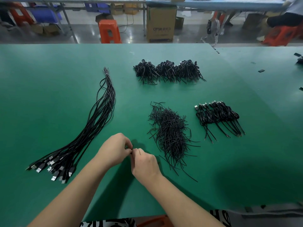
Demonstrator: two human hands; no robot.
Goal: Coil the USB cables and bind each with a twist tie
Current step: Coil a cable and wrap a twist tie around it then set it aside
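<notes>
My left hand [114, 149] and my right hand [145, 163] meet fingertip to fingertip low over the green table [49, 79]. Both pinch a small black piece, which looks like a twist tie [131, 149]; most of it is hidden by the fingers, and I cannot tell if a cable is in it. A long bundle of straight black USB cables [100, 115] lies to the left, plugs toward me. A loose heap of black twist ties [170, 135] lies right of my hands. Coiled, tied cables [218, 115] sit in a row further right.
Three bunches of finished coils [168, 71] lie at the far middle of the table. Small black parts [261, 70] sit at the far right. Beyond the table edge stand an orange stool [109, 31] and a cardboard box [160, 23]. A seated person [285, 18] is at the far right.
</notes>
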